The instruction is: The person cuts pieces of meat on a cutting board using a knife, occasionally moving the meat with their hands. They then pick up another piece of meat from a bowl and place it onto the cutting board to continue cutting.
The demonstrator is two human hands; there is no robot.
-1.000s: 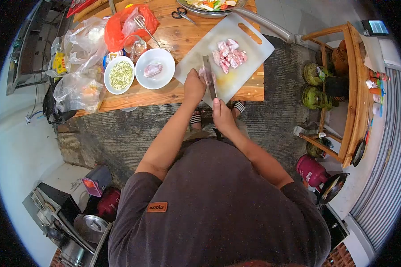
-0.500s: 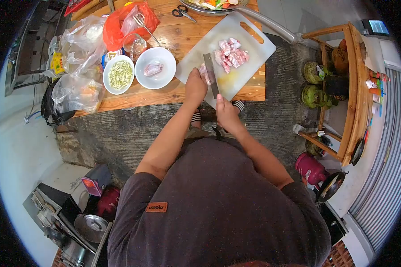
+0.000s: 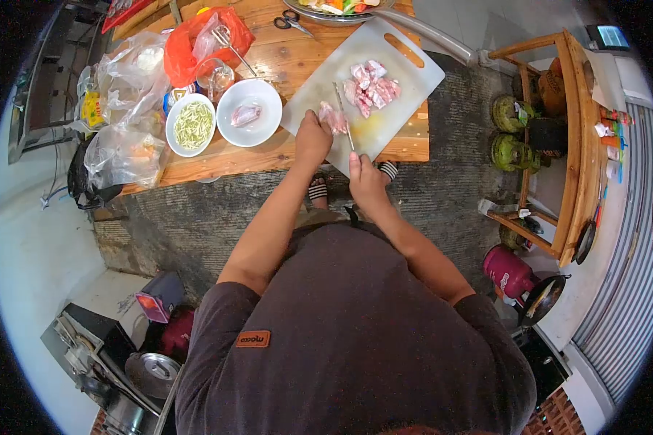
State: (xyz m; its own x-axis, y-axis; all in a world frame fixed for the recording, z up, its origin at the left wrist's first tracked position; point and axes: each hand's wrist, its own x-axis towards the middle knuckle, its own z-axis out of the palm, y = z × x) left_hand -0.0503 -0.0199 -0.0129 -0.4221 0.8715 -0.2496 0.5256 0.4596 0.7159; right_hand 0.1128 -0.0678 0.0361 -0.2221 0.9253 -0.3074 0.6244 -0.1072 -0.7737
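My right hand (image 3: 368,183) is closed round the handle of a knife (image 3: 344,116), its blade seen nearly edge-on. The blade stands on the right side of a piece of raw meat (image 3: 331,117). My left hand (image 3: 313,139) pinches that piece from the left, its fingertips close to the blade. Both lie over a white cutting board (image 3: 406,94) with a cut-out grip at its far corner. Right of the knife is a pile of cut raw meat chunks (image 3: 372,87), with a yellowish wet patch below it.
Left of the board, a white bowl (image 3: 270,129) holds one meat piece; another bowl (image 3: 173,136) holds pale green shreds. Scissors (image 3: 292,23), a pan (image 3: 384,9) of cut vegetables and plastic bags (image 3: 127,145) share the wooden table (image 3: 268,161). A wooden shelf (image 3: 575,159) stands right.
The knife blade has turned from showing its flat side to nearly edge-on, baring more of the held meat. My left hand still grips the piece. The whole view has shifted slightly.
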